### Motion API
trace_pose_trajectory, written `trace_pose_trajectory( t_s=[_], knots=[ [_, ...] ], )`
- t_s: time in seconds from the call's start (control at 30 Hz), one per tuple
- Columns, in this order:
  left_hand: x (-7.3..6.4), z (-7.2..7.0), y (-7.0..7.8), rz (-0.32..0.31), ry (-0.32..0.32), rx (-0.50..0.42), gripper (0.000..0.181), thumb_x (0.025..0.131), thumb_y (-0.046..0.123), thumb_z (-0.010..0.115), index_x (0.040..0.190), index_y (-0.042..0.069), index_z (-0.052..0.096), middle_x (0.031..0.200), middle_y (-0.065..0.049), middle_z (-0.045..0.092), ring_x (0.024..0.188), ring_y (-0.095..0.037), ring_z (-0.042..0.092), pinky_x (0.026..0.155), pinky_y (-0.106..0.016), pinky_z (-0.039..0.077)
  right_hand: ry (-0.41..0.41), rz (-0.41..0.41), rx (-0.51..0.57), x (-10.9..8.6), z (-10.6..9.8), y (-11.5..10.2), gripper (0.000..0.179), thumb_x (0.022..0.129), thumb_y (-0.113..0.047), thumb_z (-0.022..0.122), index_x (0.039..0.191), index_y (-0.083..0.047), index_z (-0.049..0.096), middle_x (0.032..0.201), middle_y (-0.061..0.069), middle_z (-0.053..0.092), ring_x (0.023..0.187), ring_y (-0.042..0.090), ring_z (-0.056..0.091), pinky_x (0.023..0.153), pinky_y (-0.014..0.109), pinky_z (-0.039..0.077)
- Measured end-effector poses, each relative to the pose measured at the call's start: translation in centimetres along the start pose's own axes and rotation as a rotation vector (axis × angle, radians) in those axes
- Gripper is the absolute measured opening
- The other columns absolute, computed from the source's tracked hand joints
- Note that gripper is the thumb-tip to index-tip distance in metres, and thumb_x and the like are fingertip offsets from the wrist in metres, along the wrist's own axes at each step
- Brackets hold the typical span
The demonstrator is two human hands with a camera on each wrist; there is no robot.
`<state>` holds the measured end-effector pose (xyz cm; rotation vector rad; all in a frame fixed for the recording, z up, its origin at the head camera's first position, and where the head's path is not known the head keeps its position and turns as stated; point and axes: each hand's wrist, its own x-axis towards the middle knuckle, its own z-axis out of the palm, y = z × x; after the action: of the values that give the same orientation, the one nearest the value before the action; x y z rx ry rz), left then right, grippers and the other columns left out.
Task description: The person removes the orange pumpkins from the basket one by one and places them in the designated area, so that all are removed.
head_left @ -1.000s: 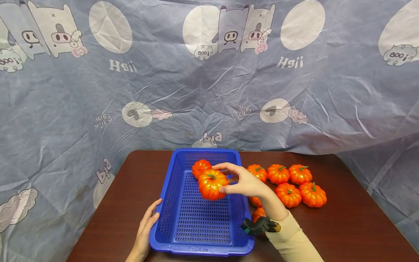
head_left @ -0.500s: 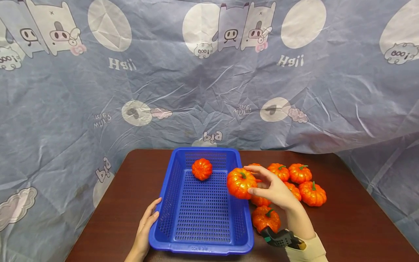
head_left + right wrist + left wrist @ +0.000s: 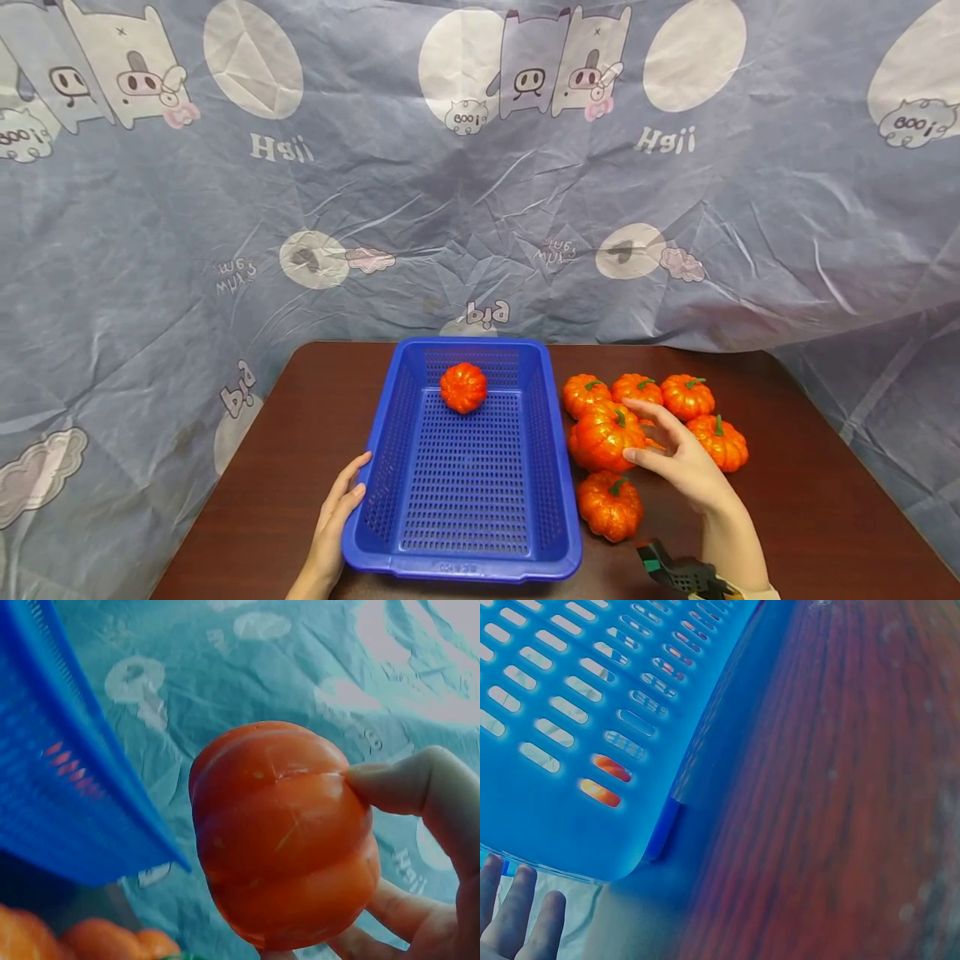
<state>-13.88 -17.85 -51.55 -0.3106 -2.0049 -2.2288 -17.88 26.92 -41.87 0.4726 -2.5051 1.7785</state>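
Observation:
My right hand [image 3: 678,458] grips a shiny orange toy pumpkin [image 3: 603,436] with a green stem, thumb on its near side. It hangs just right of the blue plastic basket [image 3: 573,542], overlapping other pumpkins behind it. In the right wrist view the held pumpkin [image 3: 285,840] is seen up close, thumb and fingertips against its skin. One smaller pumpkin [image 3: 463,387] lies inside the basket near its far end. Beside the basket's left wall rests my left hand [image 3: 333,517], fingers extended and fingertips at the rim. The left wrist view shows those fingers [image 3: 514,919] below the slotted basket wall [image 3: 570,817].
Several orange pumpkins [image 3: 687,397] are grouped on the brown table [image 3: 810,508] right of the basket. The closest one, a darker pumpkin [image 3: 610,506], sits by the basket's right side. A grey-blue printed cloth [image 3: 420,208] hangs behind the table's far edge.
My right hand has carried the pumpkin rightward from over the basket, past its right rim, to the group of pumpkins. The left hand and the basket have stayed put.

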Motion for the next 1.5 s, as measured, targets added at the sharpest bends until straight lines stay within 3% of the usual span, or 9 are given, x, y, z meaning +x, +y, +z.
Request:
trace_pose_trajectory(
  t_s=[0.13, 0.33, 0.43, 0.63, 0.77, 0.87, 1.0, 1.23, 1.5],
  knots=[
    [0.0, 0.0, 0.0, -0.003, -0.005, 0.006, 0.044, 0.099, 0.013, 0.033, 0.142, 0.003, 0.033, 0.145, -0.006, 0.030, 0.126, -0.006, 0.036, 0.093, -0.019, 0.038, 0.010, 0.040, -0.003, -1.1, -0.7, 1.4, 0.057, 0.087, -0.007, 0.064, 0.139, -0.008, 0.040, 0.138, 0.008, 0.037, 0.119, 0.040, 0.036, 0.082, 0.024, 0.043],
    [0.0, 0.0, 0.0, 0.007, 0.002, 0.001, 0.044, 0.099, 0.012, 0.034, 0.141, 0.001, 0.034, 0.145, -0.005, 0.031, 0.125, -0.006, 0.037, 0.093, -0.019, 0.038, 0.021, 0.028, 0.094, -2.7, -1.4, 3.5, 0.056, 0.089, 0.002, 0.058, 0.140, -0.004, 0.036, 0.132, -0.005, 0.041, 0.106, 0.018, 0.054, 0.077, 0.026, 0.049],
    [0.0, 0.0, 0.0, 0.004, 0.003, -0.001, 0.044, 0.099, 0.013, 0.034, 0.141, 0.002, 0.033, 0.144, -0.005, 0.031, 0.125, -0.007, 0.038, 0.093, -0.020, 0.039, 0.059, 0.013, 0.133, -3.4, -1.6, 4.2, 0.056, 0.088, 0.005, 0.057, 0.139, -0.003, 0.037, 0.130, -0.009, 0.045, 0.101, 0.007, 0.057, 0.075, 0.024, 0.049],
    [-0.1, 0.0, -0.1, -0.007, 0.004, 0.013, 0.044, 0.099, 0.013, 0.034, 0.142, 0.002, 0.033, 0.145, -0.003, 0.029, 0.129, -0.002, 0.030, 0.096, -0.016, 0.032, 0.107, -0.023, 0.186, -4.9, -2.1, 5.4, 0.056, 0.088, 0.011, 0.054, 0.140, 0.000, 0.036, 0.123, -0.012, 0.054, 0.099, 0.004, 0.057, 0.074, 0.022, 0.048],
    [-0.1, 0.1, -0.1, -0.005, 0.005, 0.008, 0.044, 0.099, 0.014, 0.035, 0.141, 0.002, 0.034, 0.146, -0.003, 0.029, 0.129, 0.000, 0.029, 0.096, -0.015, 0.031, 0.123, -0.040, 0.204, -5.8, -2.3, 6.4, 0.056, 0.089, 0.011, 0.052, 0.140, 0.002, 0.034, 0.126, -0.014, 0.053, 0.101, 0.003, 0.057, 0.076, 0.019, 0.047],
    [-0.1, 0.1, -0.1, 0.004, 0.002, -0.003, 0.044, 0.099, 0.013, 0.034, 0.141, 0.001, 0.034, 0.145, -0.005, 0.030, 0.127, -0.004, 0.034, 0.095, -0.018, 0.035, 0.147, -0.006, 0.182, -6.4, -2.5, 7.0, 0.056, 0.089, 0.008, 0.053, 0.141, 0.003, 0.033, 0.125, -0.014, 0.053, 0.100, 0.002, 0.057, 0.076, 0.018, 0.046],
    [-0.1, 0.0, -0.1, -0.001, 0.004, 0.010, 0.044, 0.099, 0.013, 0.034, 0.141, 0.002, 0.034, 0.145, -0.004, 0.030, 0.129, -0.002, 0.031, 0.096, -0.016, 0.033, 0.169, 0.055, 0.149, -7.2, -3.0, 7.8, 0.056, 0.090, 0.005, 0.055, 0.141, 0.001, 0.032, 0.126, -0.016, 0.051, 0.100, 0.001, 0.056, 0.076, 0.018, 0.046],
    [0.0, 0.0, 0.0, -0.007, 0.002, 0.016, 0.044, 0.099, 0.013, 0.034, 0.142, 0.003, 0.034, 0.144, -0.008, 0.031, 0.124, -0.007, 0.039, 0.092, -0.021, 0.040, 0.138, 0.170, 0.052, -7.9, -3.7, 8.3, 0.056, 0.092, -0.003, 0.056, 0.143, -0.004, 0.032, 0.125, -0.024, 0.046, 0.100, -0.002, 0.054, 0.073, 0.021, 0.047],
    [-0.1, 0.1, 0.0, -0.032, 0.008, 0.035, 0.044, 0.099, 0.016, 0.035, 0.142, 0.005, 0.034, 0.149, -0.006, 0.025, 0.134, -0.003, 0.020, 0.097, -0.012, 0.026, 0.119, 0.275, -0.033, -7.7, -3.6, 8.6, 0.058, 0.092, -0.013, 0.060, 0.142, -0.005, 0.033, 0.117, -0.025, 0.047, 0.097, 0.000, 0.055, 0.072, 0.026, 0.048]
  ],
)
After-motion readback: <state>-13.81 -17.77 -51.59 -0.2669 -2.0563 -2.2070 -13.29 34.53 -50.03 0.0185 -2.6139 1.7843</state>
